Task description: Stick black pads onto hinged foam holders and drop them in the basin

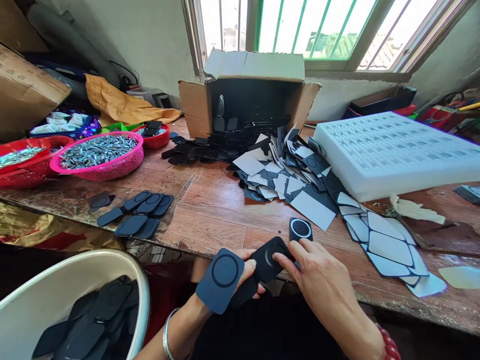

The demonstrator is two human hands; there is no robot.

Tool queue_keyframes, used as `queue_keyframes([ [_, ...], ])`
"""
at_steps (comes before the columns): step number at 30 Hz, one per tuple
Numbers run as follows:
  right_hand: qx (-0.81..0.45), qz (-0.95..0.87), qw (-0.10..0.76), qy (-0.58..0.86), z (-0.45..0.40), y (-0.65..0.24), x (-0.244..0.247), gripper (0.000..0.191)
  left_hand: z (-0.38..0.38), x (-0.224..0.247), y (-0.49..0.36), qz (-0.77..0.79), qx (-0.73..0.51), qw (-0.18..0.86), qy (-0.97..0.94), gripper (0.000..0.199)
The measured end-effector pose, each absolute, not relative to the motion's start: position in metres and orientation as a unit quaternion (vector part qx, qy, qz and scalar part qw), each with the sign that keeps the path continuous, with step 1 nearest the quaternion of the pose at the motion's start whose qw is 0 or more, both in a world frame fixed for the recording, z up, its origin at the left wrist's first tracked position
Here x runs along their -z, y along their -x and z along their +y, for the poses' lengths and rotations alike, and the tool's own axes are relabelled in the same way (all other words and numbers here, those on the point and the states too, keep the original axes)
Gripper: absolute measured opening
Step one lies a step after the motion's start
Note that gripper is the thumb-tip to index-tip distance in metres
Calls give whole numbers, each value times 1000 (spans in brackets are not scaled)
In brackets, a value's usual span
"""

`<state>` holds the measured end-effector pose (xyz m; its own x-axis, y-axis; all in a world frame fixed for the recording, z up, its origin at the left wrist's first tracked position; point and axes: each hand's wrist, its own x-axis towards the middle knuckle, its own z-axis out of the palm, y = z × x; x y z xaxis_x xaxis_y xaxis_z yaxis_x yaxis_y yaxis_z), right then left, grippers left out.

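Note:
My left hand [245, 270] is closed around several flat black rounded-square pads at the table's front edge. One blue-black pad [221, 295] with a thin ring faces up over the wrist. Another black pad [266, 270] with a ring mark lies between both hands. The thumb and fingers of my right hand [324, 275] pinch its right side. Just beyond the right fingers, a small black piece with a white ring and mesh centre [300, 229] rests on the table. The underside of the held pads is hidden.
Black pads [138, 225] lie at left, above a cream tub [142, 280] with more pads. A cardboard box [195, 107] stands behind grey and black sheets [315, 207]. White foam [360, 175] and pale backing sheets [390, 245] are at right; a pink basket [101, 172] holds metal parts.

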<state>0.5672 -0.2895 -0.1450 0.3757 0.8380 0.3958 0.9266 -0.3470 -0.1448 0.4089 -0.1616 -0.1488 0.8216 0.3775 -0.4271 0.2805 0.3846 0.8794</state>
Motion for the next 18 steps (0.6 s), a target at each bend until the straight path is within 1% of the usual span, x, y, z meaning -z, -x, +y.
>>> queue_keyframes([
  [2, 92, -508, 181, 837, -290, -573, 143, 54, -162, 147, -408, 297, -36, 786, -540, 45],
  [3, 51, -487, 209, 846, -289, -574, 142, 52, -162, 145, -407, 296, -40, 794, -530, 44],
  [5, -62, -458, 297, 835, -285, -574, 142, 46, -163, 143, -408, 288, -36, 811, -508, 43],
  [7, -167, -442, 385, 793, -280, -569, 144, 40, -164, 143, -408, 275, -27, 821, -500, 40],
  [9, -230, -413, 449, 759, -275, -563, 150, 32, -166, 145, -409, 255, -25, 822, -508, 40],
  [13, -308, -266, 538, 738, -267, -561, 168, 47, -167, 148, -405, 206, -28, 818, -536, 38],
  [15, -343, -186, 571, 722, -262, -566, 172, 51, -159, 148, -398, 199, -48, 769, -605, 34],
  [18, -352, -149, 606, 697, -259, -574, 169, 55, -131, 144, -377, 287, -143, 647, -692, 30],
])
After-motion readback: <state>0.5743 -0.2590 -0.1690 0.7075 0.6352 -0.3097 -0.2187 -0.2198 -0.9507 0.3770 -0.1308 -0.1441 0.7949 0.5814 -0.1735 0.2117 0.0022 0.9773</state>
